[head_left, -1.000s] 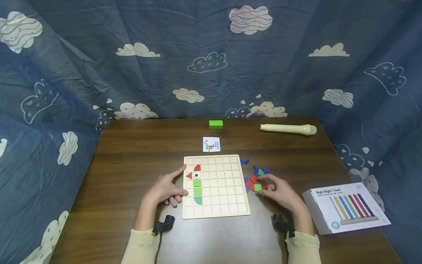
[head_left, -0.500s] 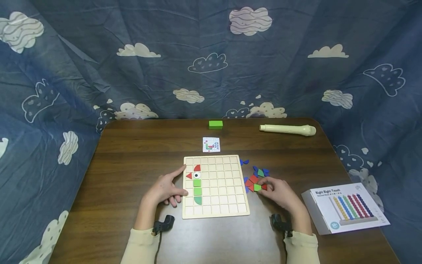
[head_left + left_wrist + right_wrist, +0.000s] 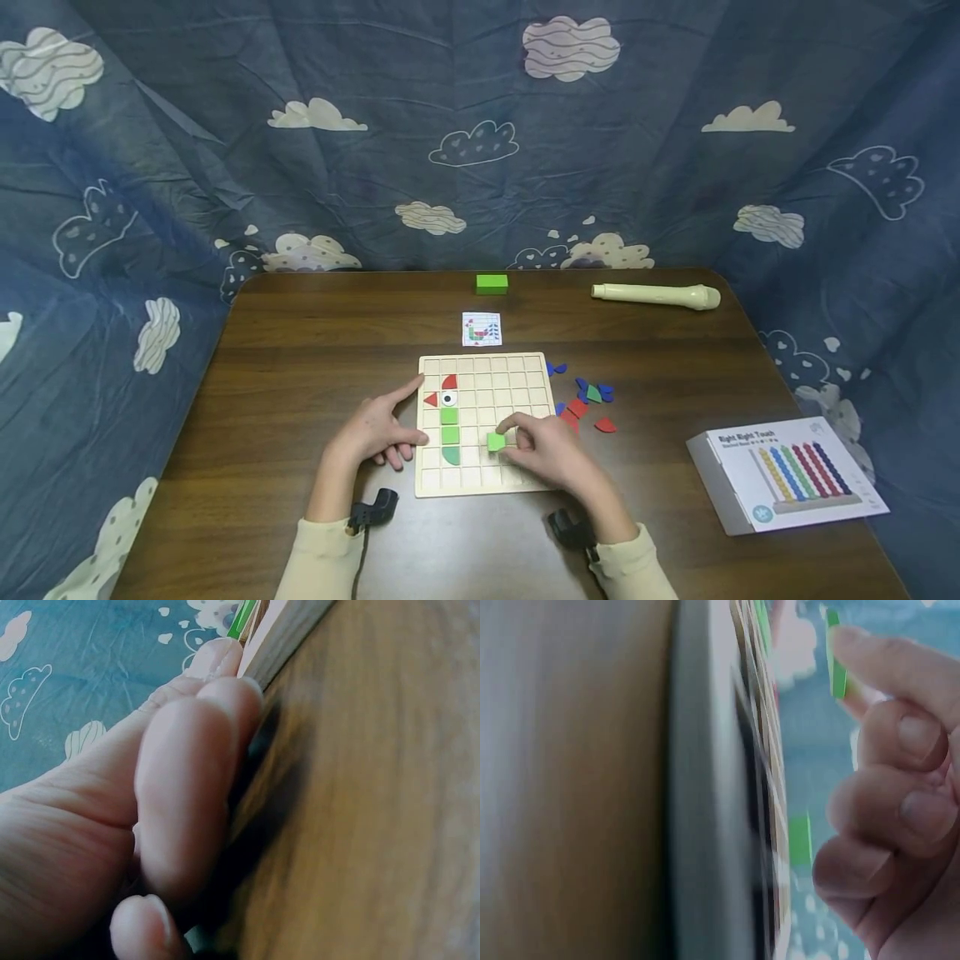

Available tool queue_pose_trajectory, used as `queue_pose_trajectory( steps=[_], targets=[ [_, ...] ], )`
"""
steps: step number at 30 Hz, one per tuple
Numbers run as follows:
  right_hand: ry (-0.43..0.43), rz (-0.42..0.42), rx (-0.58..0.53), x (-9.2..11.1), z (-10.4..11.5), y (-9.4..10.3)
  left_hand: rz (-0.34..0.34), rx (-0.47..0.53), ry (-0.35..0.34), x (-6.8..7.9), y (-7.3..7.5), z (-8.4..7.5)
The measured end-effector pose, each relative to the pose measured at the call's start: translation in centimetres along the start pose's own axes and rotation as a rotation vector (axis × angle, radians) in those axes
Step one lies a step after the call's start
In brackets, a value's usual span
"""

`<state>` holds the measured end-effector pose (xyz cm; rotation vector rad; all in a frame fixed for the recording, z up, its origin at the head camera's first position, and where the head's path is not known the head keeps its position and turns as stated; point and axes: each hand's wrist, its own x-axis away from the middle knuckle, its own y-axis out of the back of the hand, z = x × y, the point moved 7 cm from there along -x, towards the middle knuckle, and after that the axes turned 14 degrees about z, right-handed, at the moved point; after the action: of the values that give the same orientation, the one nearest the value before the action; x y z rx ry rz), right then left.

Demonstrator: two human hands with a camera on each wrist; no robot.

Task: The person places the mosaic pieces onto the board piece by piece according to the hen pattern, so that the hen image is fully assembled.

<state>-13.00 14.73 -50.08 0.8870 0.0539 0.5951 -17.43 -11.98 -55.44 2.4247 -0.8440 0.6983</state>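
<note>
My right hand (image 3: pixel 551 450) pinches a green square tile (image 3: pixel 496 442) between thumb and index finger, over the lower middle of the wooden grid board (image 3: pixel 517 482). In the right wrist view the tile (image 3: pixel 837 664) is edge-on, apart from the board, with the other fingers curled. My left hand (image 3: pixel 378 429) touches the board's left edge, index finger and thumb spread along it. A column on the board holds a red quarter-round (image 3: pixel 449 382), a round eye tile (image 3: pixel 448 398), two green squares (image 3: pixel 449 416) and a green quarter-round (image 3: pixel 451 455). A red triangle (image 3: pixel 431 400) lies left of the eye.
Right of the board lie red tiles (image 3: pixel 577 408), a red quarter-round (image 3: pixel 605 425), a green tile (image 3: pixel 593 393) and several blue tiles (image 3: pixel 606 393). Behind it are a picture card (image 3: pixel 482 329) and a green block (image 3: pixel 491 284). A pale stick (image 3: pixel 656 295) and a box (image 3: pixel 787 475) stand farther right.
My right hand has picked the green square tile from the loose tiles and carried it left over the board. The left hand has stayed at the board's edge.
</note>
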Motion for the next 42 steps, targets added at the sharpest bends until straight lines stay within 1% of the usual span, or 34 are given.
queue_pose_trajectory(
  steps=[2, 4, 8, 10, 14, 22, 31, 42],
  targets=[
    [-0.005, 0.014, 0.045, -0.7, 1.4, -1.1, 0.001, -0.003, -0.004, -0.1, 0.0, 0.0],
    [-0.027, 0.023, 0.095, -1.3, 2.1, -1.9, 0.0, 0.001, -0.012, -0.1, -0.1, -0.1],
    [-0.066, 0.034, 0.162, -1.7, 2.3, -2.9, 0.003, 0.006, -0.021, -0.1, -0.1, -0.3],
    [-0.081, 0.043, 0.163, -1.7, 2.1, -3.1, 0.007, 0.006, -0.025, -0.1, -0.1, -0.3],
    [-0.079, 0.043, 0.168, -1.6, 2.3, -3.4, 0.014, 0.005, -0.022, -0.1, -0.3, -0.1],
    [-0.045, 0.035, 0.181, -1.4, 2.6, -3.9, 0.017, 0.007, -0.021, -0.1, -0.5, 0.2],
    [-0.057, 0.01, 0.188, -1.5, 2.3, -4.0, 0.018, 0.008, -0.021, -0.1, -0.4, 0.2],
    [-0.065, 0.012, 0.198, -2.0, 2.6, -3.9, 0.01, 0.009, -0.012, -0.1, 0.0, 0.0]
  ],
)
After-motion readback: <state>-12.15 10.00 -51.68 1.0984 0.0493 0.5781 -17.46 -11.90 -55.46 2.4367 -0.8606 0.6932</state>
